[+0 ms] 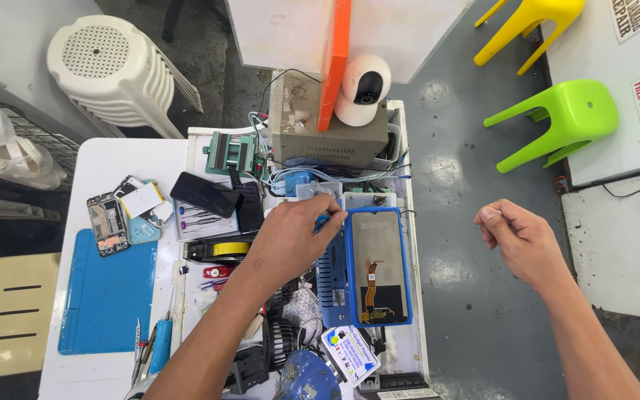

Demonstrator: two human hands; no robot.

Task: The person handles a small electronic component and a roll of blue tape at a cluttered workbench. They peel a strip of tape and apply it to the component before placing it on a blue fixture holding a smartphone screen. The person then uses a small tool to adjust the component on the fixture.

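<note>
floor: grey concrete [475, 296], worn, with pale scuffed patches
far left: stack of white plastic stools [116, 70]
far right: yellow stool [527, 26], green stool [557, 122]
right: white counter [624, 244]
light: even, bright

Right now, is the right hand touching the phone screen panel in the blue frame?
Apart. The head view shows the right hand loosely closed in the air over the grey floor, with a clear stretch of floor between it and the phone screen panel on the bench.
</note>
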